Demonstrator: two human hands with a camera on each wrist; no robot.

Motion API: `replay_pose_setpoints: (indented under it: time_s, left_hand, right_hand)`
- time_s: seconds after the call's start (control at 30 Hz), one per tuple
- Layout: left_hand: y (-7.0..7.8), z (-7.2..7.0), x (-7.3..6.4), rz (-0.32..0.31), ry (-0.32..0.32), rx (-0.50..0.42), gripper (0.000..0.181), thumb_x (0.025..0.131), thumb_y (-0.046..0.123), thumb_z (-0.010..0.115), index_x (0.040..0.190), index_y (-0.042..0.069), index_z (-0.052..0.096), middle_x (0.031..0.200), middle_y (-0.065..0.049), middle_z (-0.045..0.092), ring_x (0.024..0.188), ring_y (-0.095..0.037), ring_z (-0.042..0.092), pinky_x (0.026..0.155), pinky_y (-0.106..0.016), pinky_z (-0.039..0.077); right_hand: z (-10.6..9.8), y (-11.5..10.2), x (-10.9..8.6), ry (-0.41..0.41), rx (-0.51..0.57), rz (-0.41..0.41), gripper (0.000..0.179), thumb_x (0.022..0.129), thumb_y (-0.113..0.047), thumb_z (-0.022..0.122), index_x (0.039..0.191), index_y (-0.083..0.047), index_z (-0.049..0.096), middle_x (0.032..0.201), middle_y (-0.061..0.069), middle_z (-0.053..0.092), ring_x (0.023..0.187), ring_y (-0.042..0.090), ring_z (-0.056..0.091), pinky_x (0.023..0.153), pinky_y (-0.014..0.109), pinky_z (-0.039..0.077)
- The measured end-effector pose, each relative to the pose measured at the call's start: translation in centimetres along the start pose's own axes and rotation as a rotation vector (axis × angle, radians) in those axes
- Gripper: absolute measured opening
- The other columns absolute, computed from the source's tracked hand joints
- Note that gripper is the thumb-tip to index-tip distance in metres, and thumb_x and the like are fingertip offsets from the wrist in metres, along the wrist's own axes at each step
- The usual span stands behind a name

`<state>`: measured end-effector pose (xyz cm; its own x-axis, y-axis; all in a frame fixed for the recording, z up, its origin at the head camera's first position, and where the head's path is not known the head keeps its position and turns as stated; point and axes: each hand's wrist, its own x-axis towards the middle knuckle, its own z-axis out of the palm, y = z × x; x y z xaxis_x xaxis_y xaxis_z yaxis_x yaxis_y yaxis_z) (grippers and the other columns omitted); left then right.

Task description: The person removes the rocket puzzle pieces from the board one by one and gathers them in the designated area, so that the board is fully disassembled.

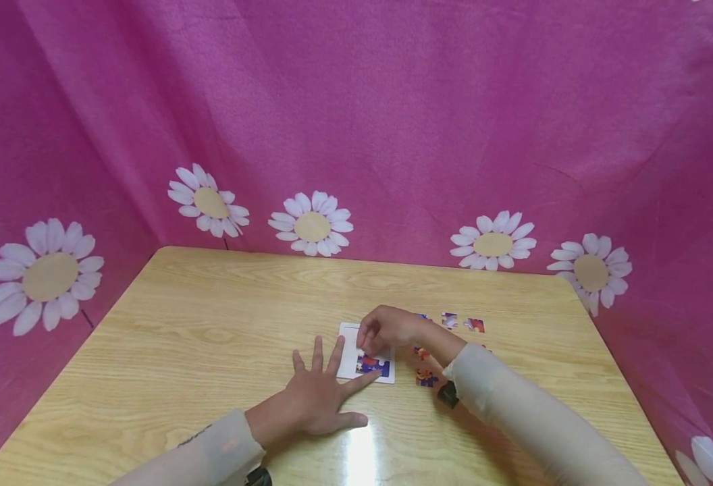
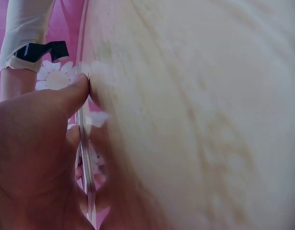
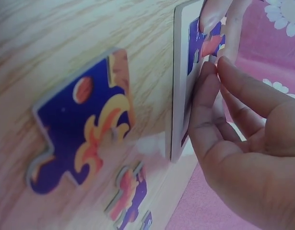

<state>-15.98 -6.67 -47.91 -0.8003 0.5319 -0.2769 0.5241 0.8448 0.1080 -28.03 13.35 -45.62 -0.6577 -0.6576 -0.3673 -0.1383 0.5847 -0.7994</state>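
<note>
A white puzzle tray [image 1: 347,368] lies on the table with joined blue-and-red jigsaw pieces [image 1: 371,364] in its near part. My left hand [image 1: 317,401] is spread with straight fingers, its index fingertip resting on those pieces. Over the tray, my right hand [image 1: 387,329] has curled fingers. In the right wrist view, its thumb and fingertips [image 3: 210,84] pinch a small puzzle piece right at the joined pieces [image 3: 212,45]; the fingers hide most of it. The left wrist view shows the left thumb [image 2: 80,88] close along the tabletop.
Loose puzzle pieces lie right of the tray, among them a blue one with an orange swirl [image 1: 426,378] and a grey-and-red one [image 1: 474,325]. Some are partly behind the right forearm. A pink cloth [image 1: 393,135] with white flowers hangs around the wooden table [image 1: 210,324].
</note>
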Motion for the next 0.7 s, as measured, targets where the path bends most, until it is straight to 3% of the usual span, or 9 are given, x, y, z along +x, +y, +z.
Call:
replay_pose_setpoints:
  time_s: [0.43, 0.7]
  left_hand:
    - [-0.1, 0.16, 0.13, -0.002, -0.014, 0.026, 0.074, 0.09, 0.087, 0.035, 0.158, 0.061, 0.017, 0.171, -0.024, 0.005, 0.147, -0.066, 0.007, 0.101, -0.088, 0.022]
    - [-0.14, 0.22, 0.21, 0.001, -0.025, 0.017, 0.074, 0.09, 0.087, 0.033, 0.157, 0.061, 0.015, 0.171, -0.025, 0.002, 0.147, -0.066, 0.005, 0.1, -0.088, 0.021]
  right_hand:
    - [0.24, -0.08, 0.34, 0.008, -0.057, -0.034, 0.009, 0.087, 0.009, 0.073, 0.091, 0.001, 0.075, 0.085, 0.012, 0.075, 0.074, 0.01, 0.064, 0.077, 0.024, 0.053]
    - [0.3, 0.07, 0.65, 0.002, 0.019, -0.01, 0.006, 0.088, 0.007, 0.074, 0.092, 0.003, 0.075, 0.082, 0.007, 0.076, 0.072, 0.011, 0.066, 0.074, 0.026, 0.056]
